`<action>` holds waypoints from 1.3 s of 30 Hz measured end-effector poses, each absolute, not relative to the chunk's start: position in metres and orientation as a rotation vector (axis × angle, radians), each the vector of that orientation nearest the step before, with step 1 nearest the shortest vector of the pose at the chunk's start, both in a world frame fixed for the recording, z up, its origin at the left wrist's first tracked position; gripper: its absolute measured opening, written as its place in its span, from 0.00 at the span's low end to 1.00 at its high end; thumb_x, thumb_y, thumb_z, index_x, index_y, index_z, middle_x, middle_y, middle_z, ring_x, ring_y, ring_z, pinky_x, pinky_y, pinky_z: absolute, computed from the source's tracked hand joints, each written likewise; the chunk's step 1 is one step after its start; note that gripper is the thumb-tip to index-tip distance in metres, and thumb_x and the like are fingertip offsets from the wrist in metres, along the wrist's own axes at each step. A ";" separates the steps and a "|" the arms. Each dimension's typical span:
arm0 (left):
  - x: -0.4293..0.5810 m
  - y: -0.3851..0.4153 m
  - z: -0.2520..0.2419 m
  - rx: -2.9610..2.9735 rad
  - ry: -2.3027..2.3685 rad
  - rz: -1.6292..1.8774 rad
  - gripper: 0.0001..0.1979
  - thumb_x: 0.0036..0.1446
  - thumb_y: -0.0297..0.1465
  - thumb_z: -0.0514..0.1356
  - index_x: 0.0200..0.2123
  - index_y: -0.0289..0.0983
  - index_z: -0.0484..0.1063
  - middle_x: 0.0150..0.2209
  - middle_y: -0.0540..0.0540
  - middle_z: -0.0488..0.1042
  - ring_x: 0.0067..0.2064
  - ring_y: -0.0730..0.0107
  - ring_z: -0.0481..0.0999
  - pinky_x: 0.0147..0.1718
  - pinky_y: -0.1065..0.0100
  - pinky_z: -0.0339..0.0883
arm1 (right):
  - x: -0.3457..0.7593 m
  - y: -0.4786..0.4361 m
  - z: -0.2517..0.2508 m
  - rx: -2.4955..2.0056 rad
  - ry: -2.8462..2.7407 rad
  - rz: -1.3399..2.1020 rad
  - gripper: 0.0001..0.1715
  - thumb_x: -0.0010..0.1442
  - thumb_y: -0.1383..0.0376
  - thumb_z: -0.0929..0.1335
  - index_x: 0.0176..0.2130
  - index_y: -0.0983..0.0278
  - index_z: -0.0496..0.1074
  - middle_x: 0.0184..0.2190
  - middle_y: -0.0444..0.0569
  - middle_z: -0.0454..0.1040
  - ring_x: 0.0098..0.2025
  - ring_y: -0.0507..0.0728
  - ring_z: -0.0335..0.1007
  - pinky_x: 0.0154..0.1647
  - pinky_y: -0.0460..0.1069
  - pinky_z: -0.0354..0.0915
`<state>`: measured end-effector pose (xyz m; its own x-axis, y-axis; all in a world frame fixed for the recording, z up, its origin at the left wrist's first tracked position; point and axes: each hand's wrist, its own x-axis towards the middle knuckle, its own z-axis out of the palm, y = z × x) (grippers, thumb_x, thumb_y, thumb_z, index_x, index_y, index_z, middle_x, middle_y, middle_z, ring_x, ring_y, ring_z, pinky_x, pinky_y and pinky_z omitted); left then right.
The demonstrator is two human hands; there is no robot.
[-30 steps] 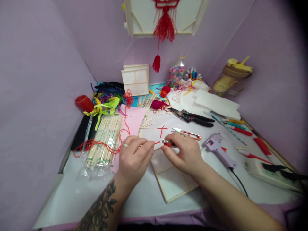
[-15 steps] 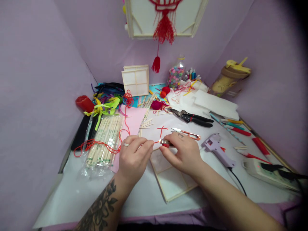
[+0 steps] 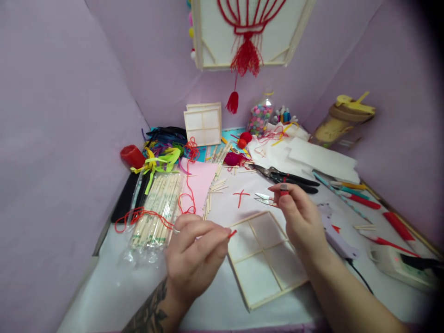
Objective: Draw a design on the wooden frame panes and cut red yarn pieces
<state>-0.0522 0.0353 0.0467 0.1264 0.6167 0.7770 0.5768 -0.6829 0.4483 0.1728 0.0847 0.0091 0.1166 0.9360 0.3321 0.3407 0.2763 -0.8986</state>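
Note:
My left hand [image 3: 197,256] pinches a red cord [image 3: 232,234], whose short end sticks out past the fingertips. In my right hand [image 3: 305,222] is a small red lighter [image 3: 284,189] with a metal top, held upright; I see no flame. Between and below the hands lies a square stick frame [image 3: 262,250] with a white backing and a cross of sticks. Just beyond it, two short red cord pieces form a cross [image 3: 240,194] on the white table cover. Snips [image 3: 265,199] lie beside my right hand, which partly covers them.
Bagged sticks [image 3: 156,208] and pink paper [image 3: 199,178] lie left. Black-handled pruners [image 3: 284,176] rest behind my right hand; a purple glue gun [image 3: 342,240] and power strip [image 3: 398,266] are right. Smaller frames [image 3: 203,126] and a pompom bottle [image 3: 261,115] stand at the back.
My right hand has drawn the lighter away from the cord end, to the right and up; the glow at the tip is gone. My left hand has come nearer. The view has shifted.

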 end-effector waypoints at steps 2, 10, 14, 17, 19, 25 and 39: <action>-0.052 0.039 0.043 2.187 1.269 1.631 0.12 0.56 0.21 0.63 0.40 0.43 0.74 0.32 0.50 0.74 0.35 0.70 0.71 0.37 0.64 0.67 | 0.170 0.084 0.009 -1.238 -1.473 0.725 0.16 0.65 0.52 0.63 0.43 0.60 0.70 0.32 0.46 0.69 0.33 0.56 0.65 0.34 0.49 0.61; -0.046 0.064 0.018 0.888 0.941 1.383 0.14 0.49 0.43 0.69 0.29 0.40 0.74 0.37 0.48 0.71 0.42 0.69 0.73 0.41 0.64 0.69 | 0.147 0.072 0.018 -1.114 -1.669 0.902 0.18 0.65 0.51 0.62 0.40 0.62 0.70 0.28 0.45 0.68 0.29 0.54 0.64 0.30 0.48 0.61; -0.043 0.065 0.013 0.801 0.936 1.319 0.17 0.44 0.45 0.71 0.29 0.40 0.72 0.43 0.46 0.71 0.47 0.64 0.72 0.47 0.58 0.68 | 0.141 0.067 0.018 -1.103 -1.694 1.010 0.18 0.65 0.51 0.62 0.39 0.62 0.70 0.31 0.47 0.71 0.33 0.55 0.67 0.31 0.48 0.63; -0.043 0.065 0.008 0.896 0.977 1.304 0.18 0.45 0.47 0.70 0.30 0.41 0.73 0.43 0.47 0.71 0.45 0.67 0.72 0.46 0.58 0.68 | 0.138 0.064 0.018 -1.127 -1.691 1.090 0.17 0.65 0.51 0.63 0.38 0.62 0.70 0.31 0.47 0.71 0.34 0.55 0.67 0.30 0.48 0.62; -0.042 0.066 0.007 0.939 0.972 1.300 0.18 0.46 0.49 0.69 0.31 0.42 0.73 0.43 0.48 0.72 0.45 0.68 0.72 0.46 0.59 0.68 | 0.135 0.063 0.019 -1.139 -1.690 1.159 0.16 0.64 0.53 0.63 0.36 0.62 0.69 0.30 0.46 0.71 0.32 0.55 0.66 0.29 0.47 0.61; -0.035 0.065 0.013 1.043 0.927 1.287 0.20 0.53 0.55 0.60 0.31 0.44 0.72 0.51 0.46 0.72 0.53 0.61 0.72 0.45 0.56 0.69 | 0.122 0.061 0.021 -1.125 -1.674 1.281 0.14 0.63 0.56 0.63 0.34 0.63 0.69 0.27 0.45 0.70 0.30 0.53 0.64 0.30 0.47 0.62; -0.032 0.059 0.018 1.161 0.899 1.238 0.22 0.58 0.56 0.53 0.31 0.45 0.69 0.52 0.45 0.72 0.51 0.60 0.74 0.41 0.54 0.72 | 0.113 0.058 0.024 -1.048 -1.630 1.261 0.10 0.61 0.59 0.64 0.34 0.63 0.68 0.27 0.44 0.68 0.29 0.53 0.63 0.30 0.47 0.61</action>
<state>-0.0320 0.0591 0.0182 0.1482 0.9854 0.0839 -0.2256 -0.0489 0.9730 0.1134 0.0582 0.0243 -0.3307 0.9378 0.1058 0.1332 0.1574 -0.9785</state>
